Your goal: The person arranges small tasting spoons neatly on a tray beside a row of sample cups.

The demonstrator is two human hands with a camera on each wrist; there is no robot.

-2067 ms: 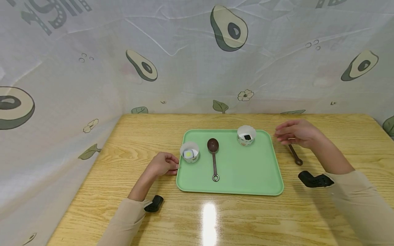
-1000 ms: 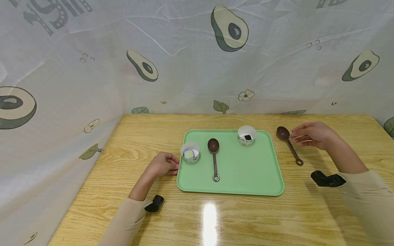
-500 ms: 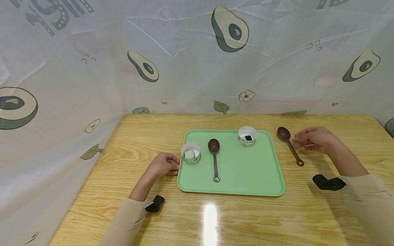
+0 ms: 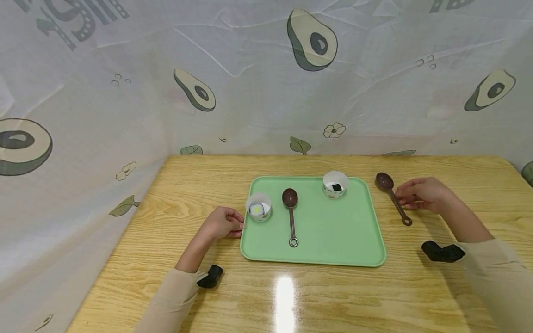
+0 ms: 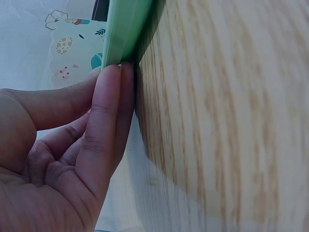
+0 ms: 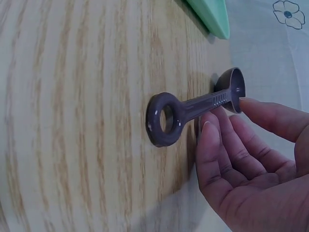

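Note:
A green tray (image 4: 316,249) lies on the wooden table. My left hand (image 4: 222,223) pinches its left rim, thumb on top and fingers along the outer side, as the left wrist view shows. To the right of the tray lies a brown spoon (image 4: 390,192) with a round bowl and a ring-ended handle. My right hand (image 4: 426,194) is beside it, fingertips at the handle and thumb (image 6: 270,116) near the bowl. The fingers are loosely bent and not closed round the spoon; whether they touch it I cannot tell.
On the tray, a second brown spoon (image 4: 291,217) lies lengthwise. A patterned white paper cup (image 4: 259,215) with a pale square piece stands at the left, and another cup (image 4: 334,190) with a black piece at the back right. A printed cloth (image 4: 258,92) hangs behind the table.
My right hand has moved from over the bowl of the spoon off to the right, then lowered and come closer to its handle. The left hand stays on the rim of the tray.

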